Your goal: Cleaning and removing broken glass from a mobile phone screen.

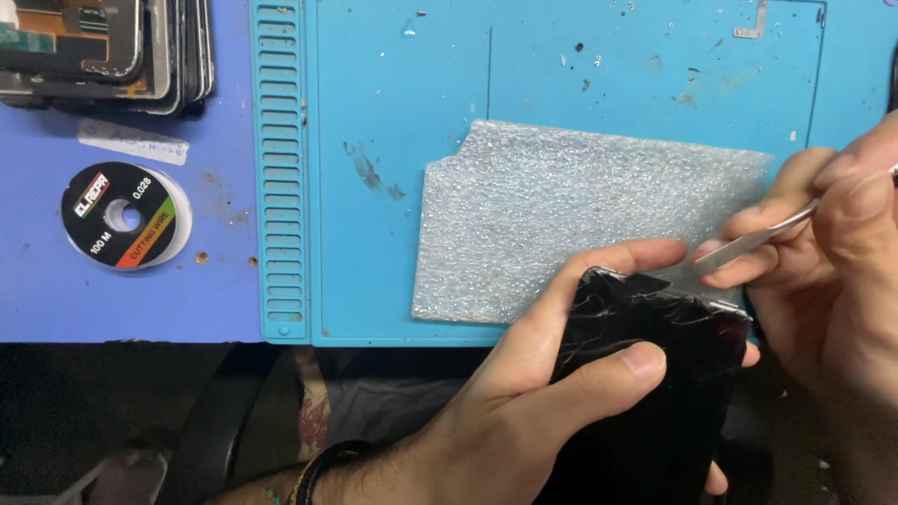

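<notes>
A flat, glossy black phone-like slab with a cracked, crinkled upper face (655,374) sits over the near edge of the light-blue rubber work mat (393,112), its long axis running away from the mat toward the person's body, its upper short end pointing at the mat. The left hand (533,393) grips it from the left: the forefinger lies along that upper end, the thumb presses on the dark face, and the other fingertips show at the slab's far side.

The right hand (832,252), to the right of the mat's near corner, pinches a slim silver metal tweezer-like tool (753,241) between thumb and fingers; its tip points left and hovers just above the slab's upper right corner.

A grey sheet of bubble wrap (571,215) lies on the mat, just beyond the slab. Left of the mat lie a flat round spool of cutting wire (124,217) and a stack of dark screen panels (103,51).
</notes>
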